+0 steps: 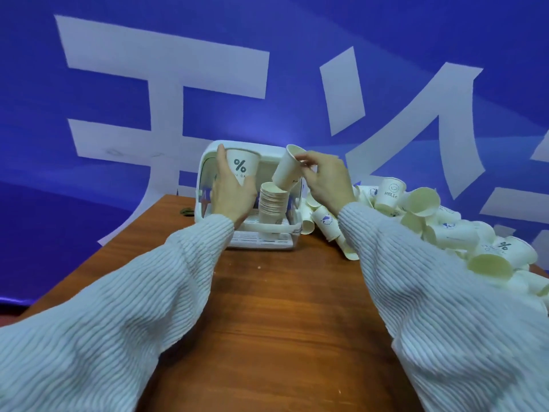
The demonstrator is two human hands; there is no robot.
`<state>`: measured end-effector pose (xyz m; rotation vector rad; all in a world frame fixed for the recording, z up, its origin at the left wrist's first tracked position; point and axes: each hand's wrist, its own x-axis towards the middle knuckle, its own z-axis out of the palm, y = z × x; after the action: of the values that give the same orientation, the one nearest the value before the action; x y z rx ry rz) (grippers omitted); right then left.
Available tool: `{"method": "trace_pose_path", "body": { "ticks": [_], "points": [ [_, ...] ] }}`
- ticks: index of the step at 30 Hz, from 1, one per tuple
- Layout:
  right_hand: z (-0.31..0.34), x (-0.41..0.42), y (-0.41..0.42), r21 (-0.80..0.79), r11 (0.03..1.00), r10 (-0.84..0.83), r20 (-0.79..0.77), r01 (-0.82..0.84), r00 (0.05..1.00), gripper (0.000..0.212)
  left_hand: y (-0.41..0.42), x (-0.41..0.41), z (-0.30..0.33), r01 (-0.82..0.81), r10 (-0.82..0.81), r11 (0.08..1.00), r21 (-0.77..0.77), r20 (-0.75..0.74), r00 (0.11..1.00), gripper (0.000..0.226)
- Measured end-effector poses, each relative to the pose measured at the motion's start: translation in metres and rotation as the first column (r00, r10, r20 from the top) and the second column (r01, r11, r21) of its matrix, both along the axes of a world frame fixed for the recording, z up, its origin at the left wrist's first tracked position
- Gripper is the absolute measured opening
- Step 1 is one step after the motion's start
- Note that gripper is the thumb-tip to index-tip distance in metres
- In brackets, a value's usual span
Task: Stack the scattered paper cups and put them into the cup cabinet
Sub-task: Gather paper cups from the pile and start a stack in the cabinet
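We wear a pale grey-white knitted sweater, and its two sleeves fill the lower part of the view. The left sleeve (124, 298) and the right sleeve (439, 307) are both loose and baggy, made of a fine ribbed knit whose narrow ridges run along the arm and bunch into soft folds. Each sleeve narrows to a closer ribbed cuff at the wrist. Our left hand (231, 188) and right hand (326, 179) are bare, with no rings, watch or gloves showing.
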<state>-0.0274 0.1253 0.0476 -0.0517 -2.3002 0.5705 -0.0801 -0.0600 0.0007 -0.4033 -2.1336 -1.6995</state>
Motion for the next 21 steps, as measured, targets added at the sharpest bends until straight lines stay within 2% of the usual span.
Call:
{"method": "trace_pose_path", "body": {
  "ticks": [4, 7, 13, 18, 21],
  "points": [
    [-0.003, -0.027, -0.009, 0.103, 0.994, 0.022, 0.071, -0.029, 0.997, 0.036, -0.014, -0.013, -0.011, 0.017, -0.020, 0.999, -0.035, -0.086, 0.996, 0.089],
    [-0.002, -0.037, -0.012, 0.162, 0.985, 0.044, 0.053, -0.053, 0.998, 0.035, -0.018, -0.021, -0.019, 0.034, -0.039, 0.999, -0.042, -0.111, 0.993, 0.086],
    [-0.007, -0.046, -0.009, 0.182, 0.981, 0.069, -0.014, -0.065, 0.998, 0.035, -0.017, -0.033, -0.029, 0.045, -0.046, 0.999, -0.015, -0.046, 0.998, 0.076],
    [-0.009, -0.048, -0.008, 0.118, 0.990, 0.087, -0.099, -0.075, 0.991, 0.031, -0.010, -0.034, -0.033, 0.053, -0.054, 0.998, -0.021, -0.015, 0.998, 0.073],
    [-0.013, -0.046, -0.008, 0.217, 0.976, 0.046, -0.071, -0.030, 0.996, 0.035, -0.006, -0.032, -0.034, 0.070, -0.070, 0.997, -0.019, -0.020, 0.997, 0.073]
  ]
}}
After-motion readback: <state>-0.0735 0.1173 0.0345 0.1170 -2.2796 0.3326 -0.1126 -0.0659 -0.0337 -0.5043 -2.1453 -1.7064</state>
